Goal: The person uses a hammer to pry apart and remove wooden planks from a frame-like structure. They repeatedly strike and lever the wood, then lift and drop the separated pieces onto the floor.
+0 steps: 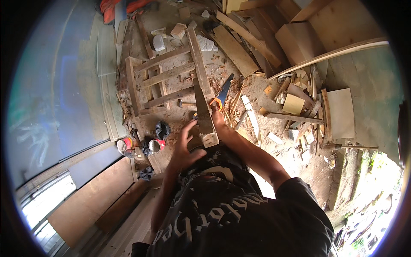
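A long wooden beam (204, 113) runs away from my body, its pale cut end nearest me and its far part by a slatted wooden frame (169, 77). My left hand (186, 143) is just left of the beam's near end, fingers spread, thumb toward the beam, holding nothing. Along the beam's right side is my right hand (217, 115), its fingers closed at the orange handle of a handsaw (225, 89). The saw's dark blade points away and to the right. Part of the right-hand grip is hidden.
A hammer (187, 104) lies by the frame. Left are an open paint can (156, 145) and another can (126, 144). Scrap wood (299, 103) is heaped on the right; planks (234, 49) lean at the back. A pale split strip (251, 115) lies right of my forearm.
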Demonstrator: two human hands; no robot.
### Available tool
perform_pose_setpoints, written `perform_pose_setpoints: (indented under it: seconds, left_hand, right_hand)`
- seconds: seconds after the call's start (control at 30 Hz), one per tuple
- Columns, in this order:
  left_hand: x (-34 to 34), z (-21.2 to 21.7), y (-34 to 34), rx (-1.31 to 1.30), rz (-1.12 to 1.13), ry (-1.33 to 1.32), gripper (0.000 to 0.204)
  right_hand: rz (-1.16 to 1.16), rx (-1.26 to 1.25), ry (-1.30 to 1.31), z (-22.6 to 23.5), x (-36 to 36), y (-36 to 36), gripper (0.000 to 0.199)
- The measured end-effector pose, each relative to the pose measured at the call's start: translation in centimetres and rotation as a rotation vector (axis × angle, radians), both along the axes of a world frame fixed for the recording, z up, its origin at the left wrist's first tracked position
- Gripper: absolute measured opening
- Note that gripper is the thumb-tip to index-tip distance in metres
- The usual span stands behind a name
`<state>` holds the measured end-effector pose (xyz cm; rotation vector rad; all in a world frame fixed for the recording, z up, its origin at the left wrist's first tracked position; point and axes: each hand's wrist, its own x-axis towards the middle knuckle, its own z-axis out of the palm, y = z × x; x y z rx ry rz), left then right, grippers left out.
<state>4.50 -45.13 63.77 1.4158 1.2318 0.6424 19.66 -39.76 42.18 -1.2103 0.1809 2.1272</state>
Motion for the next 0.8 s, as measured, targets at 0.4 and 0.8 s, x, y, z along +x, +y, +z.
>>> perform_pose_setpoints:
  seconds: [0.4, 0.8]
  left_hand:
    - [3.4, 1.0, 1.1, 0.289, -0.089, 0.114, 0.045]
    - [2.6, -0.2, 0.5, 0.231, -0.066, -0.052, 0.047]
  right_hand:
    - [0.405, 0.564, -1.108, 2.3, 4.9, -0.9, 0.051]
    - [1.413, 1.751, -1.682, 9.1, 4.1, 10.9, 0.057]
